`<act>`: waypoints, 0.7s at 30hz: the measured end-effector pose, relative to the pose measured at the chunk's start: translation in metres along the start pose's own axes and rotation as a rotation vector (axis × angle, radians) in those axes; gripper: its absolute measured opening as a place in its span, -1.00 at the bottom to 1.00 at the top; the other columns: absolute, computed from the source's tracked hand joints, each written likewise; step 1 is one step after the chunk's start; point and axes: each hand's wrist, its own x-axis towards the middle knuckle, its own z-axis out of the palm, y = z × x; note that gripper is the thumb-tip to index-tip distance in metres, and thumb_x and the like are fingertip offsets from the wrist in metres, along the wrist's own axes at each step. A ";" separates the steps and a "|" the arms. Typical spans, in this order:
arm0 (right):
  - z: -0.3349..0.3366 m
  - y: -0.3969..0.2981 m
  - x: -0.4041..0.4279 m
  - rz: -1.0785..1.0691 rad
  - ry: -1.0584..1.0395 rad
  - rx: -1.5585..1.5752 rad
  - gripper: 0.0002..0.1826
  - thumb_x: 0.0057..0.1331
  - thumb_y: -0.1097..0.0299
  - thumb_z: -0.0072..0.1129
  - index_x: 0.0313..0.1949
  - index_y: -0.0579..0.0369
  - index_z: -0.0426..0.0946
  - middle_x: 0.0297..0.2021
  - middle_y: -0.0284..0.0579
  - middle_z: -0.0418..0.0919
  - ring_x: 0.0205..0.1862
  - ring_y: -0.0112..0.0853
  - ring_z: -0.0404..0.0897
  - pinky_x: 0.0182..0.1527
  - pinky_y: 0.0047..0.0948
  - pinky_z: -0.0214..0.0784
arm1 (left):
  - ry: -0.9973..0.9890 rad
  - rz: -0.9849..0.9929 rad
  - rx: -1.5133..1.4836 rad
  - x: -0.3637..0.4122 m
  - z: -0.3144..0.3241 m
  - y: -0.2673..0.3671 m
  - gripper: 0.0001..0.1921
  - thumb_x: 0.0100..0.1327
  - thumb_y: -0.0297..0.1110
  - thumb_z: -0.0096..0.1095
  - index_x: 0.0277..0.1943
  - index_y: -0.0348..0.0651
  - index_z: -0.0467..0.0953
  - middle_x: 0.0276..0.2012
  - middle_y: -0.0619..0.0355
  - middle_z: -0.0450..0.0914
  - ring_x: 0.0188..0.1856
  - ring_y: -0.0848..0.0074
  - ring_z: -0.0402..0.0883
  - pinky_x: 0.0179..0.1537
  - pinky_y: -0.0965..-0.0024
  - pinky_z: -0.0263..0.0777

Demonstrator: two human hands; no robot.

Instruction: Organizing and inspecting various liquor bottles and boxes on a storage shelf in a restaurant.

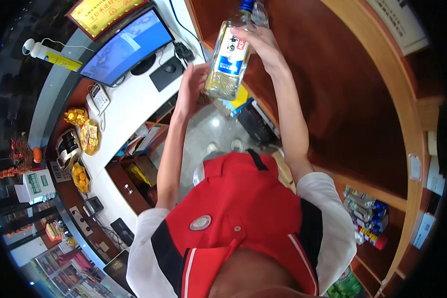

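Note:
My right hand (265, 46) grips a clear glass liquor bottle (223, 80) around its shoulder, the thumb lying across the front. The bottle has a blue cap and a white and blue label with writing, and it tilts slightly. Beside its lower left edge is my left hand (193, 87), thumb raised. Its fingertips are blurred and partly behind the bottle, so contact is unclear. A second clear bottle (260, 15) shows just beyond my right hand, mostly hidden; whether it is held too cannot be told.
A brown wooden shelf (342, 104) rises at my right, with more bottles (365, 208) in a lower compartment. On the left, a white counter (134, 100) carries a monitor (128, 43), a telephone (98, 98) and a bag of oranges (81, 178). A black case (257, 121) sits below the bottle.

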 end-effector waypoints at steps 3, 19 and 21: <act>0.007 0.000 -0.032 -0.002 -0.084 0.108 -0.62 0.29 0.08 0.41 -0.16 0.18 0.67 -0.30 -0.25 0.72 -0.23 -0.57 0.65 -0.09 -0.51 0.44 | -0.393 -0.347 -0.473 -0.017 0.041 0.009 0.13 0.35 0.60 -0.44 0.48 -0.47 0.10 0.27 -0.45 0.44 0.22 -0.11 0.58 0.25 -0.08 0.45; 0.019 0.070 -0.107 -0.050 -0.126 1.091 -0.15 0.34 -0.28 0.08 0.33 0.22 0.31 -0.02 0.11 0.54 -0.03 -0.08 0.64 0.07 -0.11 0.57 | 0.031 0.190 0.908 -0.109 0.101 0.014 -0.18 0.19 -0.12 0.46 0.41 -0.31 0.26 0.21 -0.21 0.51 0.23 0.13 0.55 0.25 0.15 0.38; 0.029 0.079 -0.112 -0.113 -0.254 1.465 0.00 0.27 -0.40 0.09 0.34 0.29 0.28 -0.06 0.07 0.51 -0.10 -0.13 0.60 0.05 -0.14 0.53 | -0.062 0.205 0.811 -0.134 0.098 0.013 -0.18 0.18 -0.17 0.46 0.43 -0.30 0.24 0.21 -0.13 0.45 0.19 0.19 0.53 0.22 0.15 0.39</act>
